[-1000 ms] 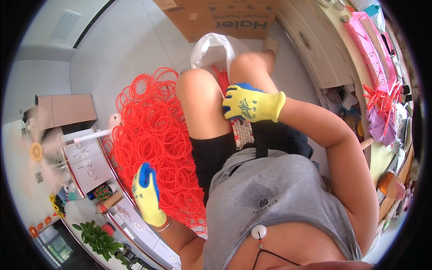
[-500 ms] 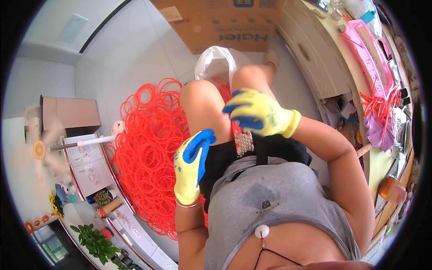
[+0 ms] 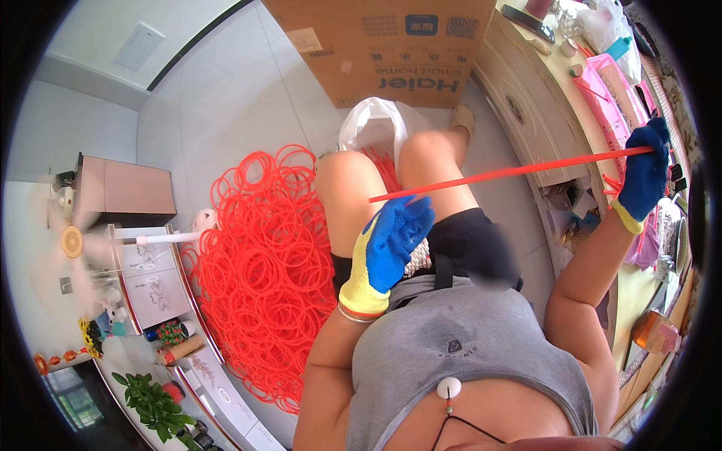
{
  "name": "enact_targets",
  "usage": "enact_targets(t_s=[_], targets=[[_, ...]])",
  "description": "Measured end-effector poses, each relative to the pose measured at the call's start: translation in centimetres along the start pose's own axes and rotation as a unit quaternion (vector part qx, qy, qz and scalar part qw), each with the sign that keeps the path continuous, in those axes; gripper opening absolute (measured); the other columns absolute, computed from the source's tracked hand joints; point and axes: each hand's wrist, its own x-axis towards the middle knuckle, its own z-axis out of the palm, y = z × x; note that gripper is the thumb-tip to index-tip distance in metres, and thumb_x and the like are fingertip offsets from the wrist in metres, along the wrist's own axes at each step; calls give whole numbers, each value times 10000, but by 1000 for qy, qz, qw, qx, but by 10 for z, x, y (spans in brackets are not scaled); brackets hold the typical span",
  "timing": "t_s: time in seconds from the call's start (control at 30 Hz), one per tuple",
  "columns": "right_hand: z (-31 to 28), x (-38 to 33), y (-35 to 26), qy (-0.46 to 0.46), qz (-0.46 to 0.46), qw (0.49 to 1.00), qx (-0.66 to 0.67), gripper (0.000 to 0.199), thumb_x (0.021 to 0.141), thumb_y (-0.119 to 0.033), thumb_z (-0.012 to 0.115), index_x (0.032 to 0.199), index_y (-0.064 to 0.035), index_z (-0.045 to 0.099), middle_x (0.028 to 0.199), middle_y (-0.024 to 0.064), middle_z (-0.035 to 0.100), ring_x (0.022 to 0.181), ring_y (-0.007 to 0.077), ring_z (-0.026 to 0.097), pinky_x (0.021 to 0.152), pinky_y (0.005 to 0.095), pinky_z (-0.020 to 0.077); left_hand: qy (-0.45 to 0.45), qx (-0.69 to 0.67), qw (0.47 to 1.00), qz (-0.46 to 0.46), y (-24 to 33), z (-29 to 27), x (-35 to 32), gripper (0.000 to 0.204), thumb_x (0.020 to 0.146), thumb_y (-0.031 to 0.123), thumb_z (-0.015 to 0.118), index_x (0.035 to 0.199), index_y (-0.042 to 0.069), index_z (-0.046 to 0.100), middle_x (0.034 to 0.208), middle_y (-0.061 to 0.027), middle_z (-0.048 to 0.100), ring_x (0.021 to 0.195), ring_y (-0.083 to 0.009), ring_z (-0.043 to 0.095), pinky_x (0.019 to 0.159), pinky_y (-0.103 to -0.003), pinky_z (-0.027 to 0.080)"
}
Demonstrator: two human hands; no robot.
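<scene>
My left grip (image 3: 391, 240) and right grip (image 3: 645, 169) wear gloves (image 3: 364, 279) of yellow knitted cloth, coated across palms and fingers in a matt blue layer that looks rubbery. The red strip (image 3: 511, 171) I hold looks like smooth plastic; so do the red rings (image 3: 259, 263), which catch a faint shine. The white bag (image 3: 374, 111) is thin, creased plastic with a soft gloss, the brown box (image 3: 383, 64) matt cardboard. My grey top (image 3: 451, 319) is finely ribbed cloth, my pendant (image 3: 449, 387) smooth and polished white. The floor (image 3: 226, 105) shows smooth, lightly shining tile.
</scene>
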Motion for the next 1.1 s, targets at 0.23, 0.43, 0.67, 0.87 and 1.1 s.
enact_targets(t_s=[0.23, 0.43, 0.67, 0.87, 1.1], targets=[[-121, -49, -7, 128, -48, 990, 22, 350, 935, 94, 563, 1280, 75, 609, 1399, 253, 594, 962, 271, 593, 840, 362, 499, -35, -63, 981, 179, 23, -12, 19, 464, 1097, 334, 484, 1467, 57, 535, 1453, -142, 606, 1368, -333, 554, 1222, -548, 351], [-160, -46, 42, 153, 40, 984, 80, 404, 986, 21, 579, 1389, -2, 587, 1467, 199, 564, 1073, 274, 585, 989, 385, 484, -169, -40, 944, 282, 58, -16, 18, 406, 1087, 346, 495, 1364, 88, 638, 1417, -131, 640, 1373, -364, 551, 1264, -594, 240], [-85, -29, 156, 97, 101, 978, 155, 250, 986, -71, 643, 1224, -20, 701, 820, -24, 559, 735, 120, 497, 750, 304, 457, -210, -187, 911, 301, 116, 27, -13, 244, 1040, 307, 559, 909, 156, 699, 736, 7, 565, 735, -159, 533, 794, -374, 450], [-47, -17, 197, 77, 108, 955, 264, 40, 970, -104, 695, 957, -94, 658, 868, 8, 597, 831, 162, 555, 936, 368, 464, -197, -233, 906, 294, 142, 35, -28, 467, 1011, 179, 581, 595, 201, 370, 571, 34, 418, 560, -104, 414, 657, -316, 411], [-59, -21, 205, 12, 126, 981, 148, 200, 1025, -223, 604, 1163, -114, 697, 870, -31, 624, 766, 121, 549, 862, 337, 464, -177, -223, 900, 330, 132, 20, -33, 457, 1037, 194, 533, 616, 194, 358, 607, 26, 375, 520, -95, 375, 603, -285, 363]])
